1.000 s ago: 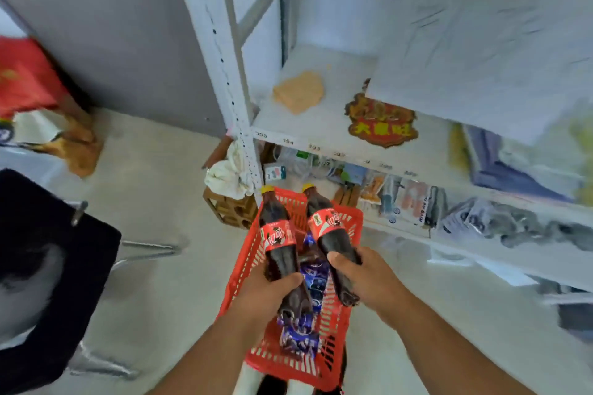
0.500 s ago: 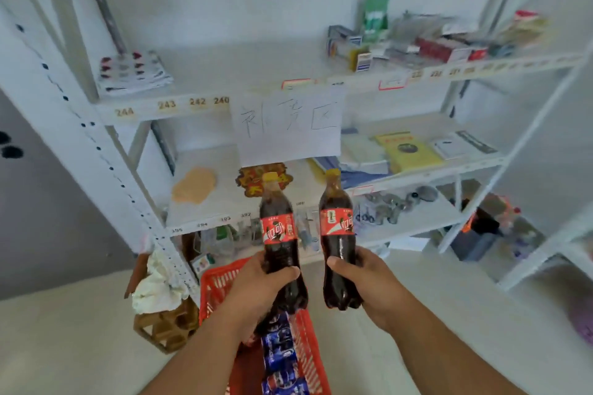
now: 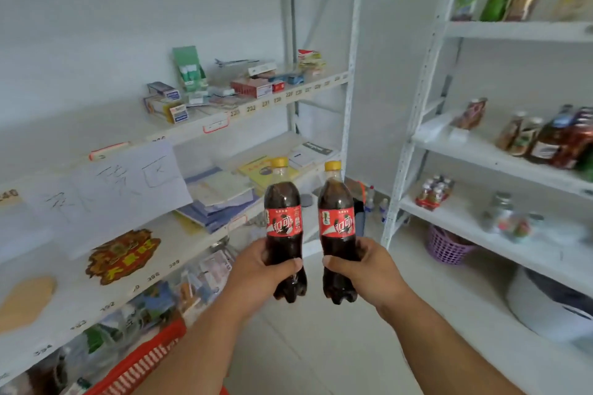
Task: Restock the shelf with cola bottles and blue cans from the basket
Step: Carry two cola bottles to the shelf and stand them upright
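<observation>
White walls and a pale tiled floor (image 3: 321, 346) surround me. At nine o'clock runs a long white shelf unit (image 3: 199, 125) holding small boxes (image 3: 167, 104), stacked booklets (image 3: 218, 196), a handwritten paper sign (image 3: 128, 183) and a gold and red sticker (image 3: 123, 255). At three o'clock stands a second white rack (image 3: 481, 151) with bottled drinks (image 3: 545, 141) on its boards and a purple basket (image 3: 447, 247) on the floor beneath it. The red basket (image 3: 141, 362) shows only its rim at seven o'clock; I cannot see inside it. Dead ahead, my left hand (image 3: 256, 276) grips one cola bottle (image 3: 284, 228) around its lower half, and my right hand (image 3: 369, 269) grips another cola bottle (image 3: 337, 231), both upright, just beside each other, yellow caps up.
</observation>
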Motion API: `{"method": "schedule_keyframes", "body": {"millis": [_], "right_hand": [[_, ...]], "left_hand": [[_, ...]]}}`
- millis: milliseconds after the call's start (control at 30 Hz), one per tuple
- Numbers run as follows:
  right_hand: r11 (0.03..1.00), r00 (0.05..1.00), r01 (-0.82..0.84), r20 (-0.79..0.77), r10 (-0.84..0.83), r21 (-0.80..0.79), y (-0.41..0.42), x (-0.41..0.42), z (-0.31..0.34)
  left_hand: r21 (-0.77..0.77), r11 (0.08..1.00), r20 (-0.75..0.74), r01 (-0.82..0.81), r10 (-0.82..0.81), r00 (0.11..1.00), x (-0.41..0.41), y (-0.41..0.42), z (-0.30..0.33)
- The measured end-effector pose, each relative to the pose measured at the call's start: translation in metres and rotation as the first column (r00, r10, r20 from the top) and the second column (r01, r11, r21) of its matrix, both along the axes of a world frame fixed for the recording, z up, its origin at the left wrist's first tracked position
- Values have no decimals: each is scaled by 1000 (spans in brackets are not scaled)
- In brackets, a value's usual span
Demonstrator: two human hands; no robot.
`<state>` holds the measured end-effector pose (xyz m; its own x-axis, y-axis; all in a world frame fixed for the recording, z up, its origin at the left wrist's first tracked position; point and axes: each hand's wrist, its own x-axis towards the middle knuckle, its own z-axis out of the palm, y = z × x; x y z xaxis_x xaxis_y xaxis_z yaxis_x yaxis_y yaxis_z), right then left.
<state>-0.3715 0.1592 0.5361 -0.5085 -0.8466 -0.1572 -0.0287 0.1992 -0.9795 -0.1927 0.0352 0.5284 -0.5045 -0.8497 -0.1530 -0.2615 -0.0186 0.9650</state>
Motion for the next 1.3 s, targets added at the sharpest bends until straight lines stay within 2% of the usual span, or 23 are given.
{"method": "schedule_keyframes", "body": {"millis": [167,400,733,1300], "right_hand": [[977,975,212,-68,-213,-20,43,-77,0],[930,923,366,-112,-367,-34,115,-180,-8],[760,754,648,-105,-649,-48,213,-268,-2],[476,466,879,-183,-865,-13,271,-365,1]], "left_hand": [[-50,987,6,151,-151,989,-96,33,11],[-75,954,18,292,-291,957,-220,87,12],[-70,861,31,503,-502,864,-356,160,12],[-72,657,-17,750,-753,658,-519,191,14]]}}
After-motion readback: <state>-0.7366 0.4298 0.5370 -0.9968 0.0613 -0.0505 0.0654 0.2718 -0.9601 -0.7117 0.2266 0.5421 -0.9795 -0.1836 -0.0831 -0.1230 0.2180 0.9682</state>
